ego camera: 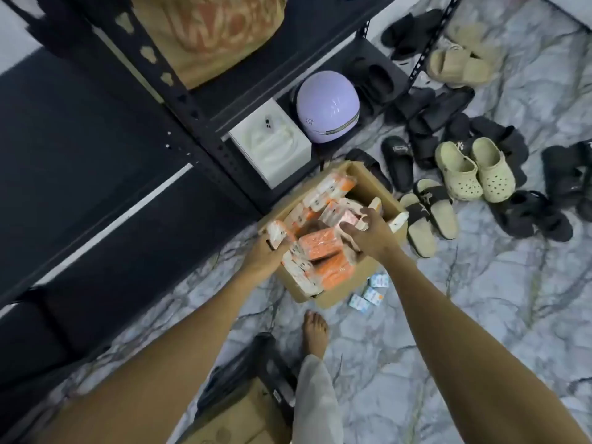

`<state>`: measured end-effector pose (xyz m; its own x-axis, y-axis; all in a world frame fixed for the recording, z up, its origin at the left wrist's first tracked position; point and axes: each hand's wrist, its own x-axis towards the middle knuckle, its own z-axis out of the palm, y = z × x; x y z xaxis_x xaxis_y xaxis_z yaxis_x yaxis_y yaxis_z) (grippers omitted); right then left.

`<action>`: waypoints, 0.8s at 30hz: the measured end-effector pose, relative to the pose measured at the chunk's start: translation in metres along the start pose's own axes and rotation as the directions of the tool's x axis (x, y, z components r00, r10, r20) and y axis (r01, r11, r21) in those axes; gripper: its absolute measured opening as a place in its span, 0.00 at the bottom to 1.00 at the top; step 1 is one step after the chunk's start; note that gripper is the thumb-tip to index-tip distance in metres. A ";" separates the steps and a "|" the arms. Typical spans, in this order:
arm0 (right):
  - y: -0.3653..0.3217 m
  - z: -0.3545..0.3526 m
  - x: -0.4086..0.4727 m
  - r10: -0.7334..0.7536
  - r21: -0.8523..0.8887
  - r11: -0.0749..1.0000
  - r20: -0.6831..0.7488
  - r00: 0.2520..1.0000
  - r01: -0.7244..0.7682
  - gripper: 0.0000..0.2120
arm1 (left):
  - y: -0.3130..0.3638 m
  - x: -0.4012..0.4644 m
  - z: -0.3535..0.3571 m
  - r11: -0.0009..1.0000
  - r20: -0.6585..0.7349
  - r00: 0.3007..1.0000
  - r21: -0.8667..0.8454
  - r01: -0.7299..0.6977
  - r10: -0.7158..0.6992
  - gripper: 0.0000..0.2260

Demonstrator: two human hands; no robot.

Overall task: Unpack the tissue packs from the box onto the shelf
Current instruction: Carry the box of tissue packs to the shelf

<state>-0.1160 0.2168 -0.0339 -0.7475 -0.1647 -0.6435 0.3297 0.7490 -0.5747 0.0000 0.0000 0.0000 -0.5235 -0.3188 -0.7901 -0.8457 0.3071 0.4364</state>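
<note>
Orange and white tissue packs (320, 243) fill an open cardboard box (358, 184) that sits on the marbled floor (480, 315), just beside the near corner of a black metal shelf (205, 123). Both hands reach down into the box. The left hand (266, 254) curls round one pack (276, 233) at the box's left edge. The right hand (368, 232) grips another pack (373, 208) near the far right side, fingers bent over it. A few small blue and white packets (368, 294) lie on the floor just right of the box's near corner. On the shelf's lower level stand a white box (272, 145) and a lilac helmet (326, 108); a brown sack (211, 30) rests higher up. Slippers and clogs (474, 169) are scattered across the floor to the right. A bare foot (315, 331) stands near the box.
</note>
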 end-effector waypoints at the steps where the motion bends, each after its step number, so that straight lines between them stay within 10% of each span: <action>1: 0.005 0.002 0.016 -0.002 -0.004 1.000 -0.006 1.000 0.002 0.34 | 0.002 0.011 0.005 0.999 -0.009 1.000 -0.032 -0.011 0.011 0.24; 5: 0.028 0.010 0.081 0.007 -0.076 0.997 -0.044 0.999 -0.010 0.35 | -0.034 0.095 0.031 0.993 -0.047 0.998 -0.113 0.042 -0.047 0.42; 24: 0.093 0.007 0.227 0.107 -0.335 0.934 -0.059 0.992 -0.121 0.41 | -0.099 0.202 0.106 0.741 0.009 0.918 -0.587 0.326 -0.397 0.33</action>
<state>-0.2509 0.2451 -0.2366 -0.7404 -0.0453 -0.6706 0.2051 0.9349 -0.2896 -0.0107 -0.0001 -0.2486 -0.1441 -0.4064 -0.9022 -0.8581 -0.4028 0.3185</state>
